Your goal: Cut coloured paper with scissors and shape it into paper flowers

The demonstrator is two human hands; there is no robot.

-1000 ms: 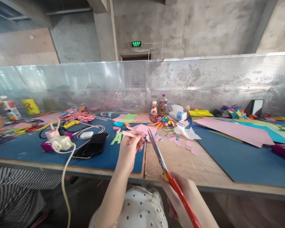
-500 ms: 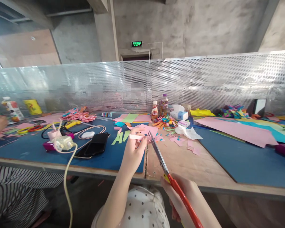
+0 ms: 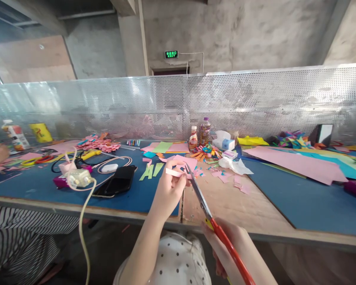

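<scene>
My left hand (image 3: 169,189) pinches a small pink paper strip (image 3: 174,172) above the seam between the blue mat (image 3: 32,186) and the bare wooden tabletop (image 3: 225,206). My right hand (image 3: 228,247), low at the table's front edge, grips red-handled scissors (image 3: 209,215). Their steel blades point up and away, and the tips meet the pink strip just right of my left fingers. Pink and blue paper scraps (image 3: 225,176) lie on the wood beyond the blades.
A black phone (image 3: 115,181), white charger (image 3: 78,178) with cable, earbud case (image 3: 109,168) and green cut letters (image 3: 150,171) lie on the left mat. Two bottles (image 3: 198,136), tissues (image 3: 234,164) and large pink paper sheets (image 3: 293,162) are farther back. A striped-sleeved person (image 3: 14,237) sits at left.
My left hand has shifted slightly right and closer with the pink strip, bringing it against the scissor tips. The scissors and my right hand have hardly moved.
</scene>
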